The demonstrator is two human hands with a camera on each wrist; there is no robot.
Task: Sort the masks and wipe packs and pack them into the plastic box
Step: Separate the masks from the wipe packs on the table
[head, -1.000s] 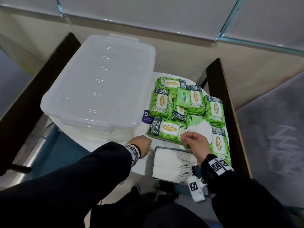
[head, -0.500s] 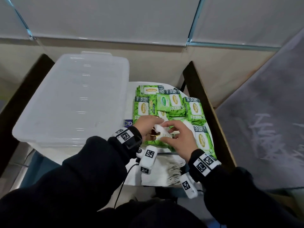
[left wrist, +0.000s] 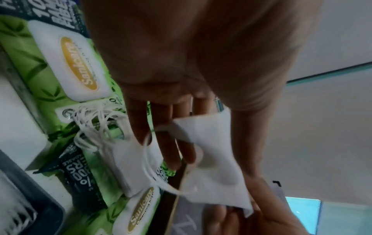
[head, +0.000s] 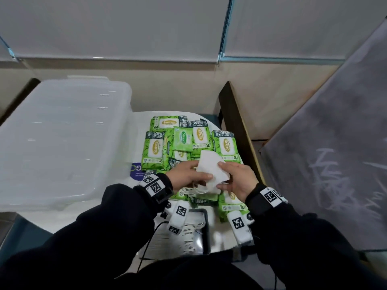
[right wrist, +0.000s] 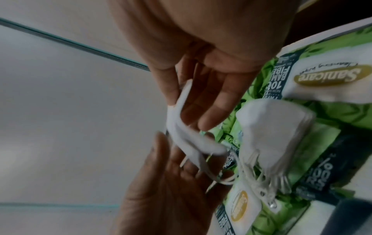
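Lidded plastic box (head: 62,139) beside crowded wipe packs (head: 189,141)

Legible markings: wipe packs, one printed sheet, wrist tags.

We read "Sanicare" in gold ovals on the white flaps of the green wipe packs (head: 156,146), with "100% BAMBOO FIBER" partly legible in white on their dark bands, "FAVORI…" cut short at the band's edge, and the count "80" at a corner. A smaller, paler pack (head: 182,138) also bears "Sanicare". In the left wrist view we read "Sanicare" and part of "100%" on nearby packs (left wrist: 80,63). A blue sheet (head: 136,170) under the packs shows a "G"; its small print is unreadable. The wristbands (head: 155,187) carry square black-and-white coded tags without letters.
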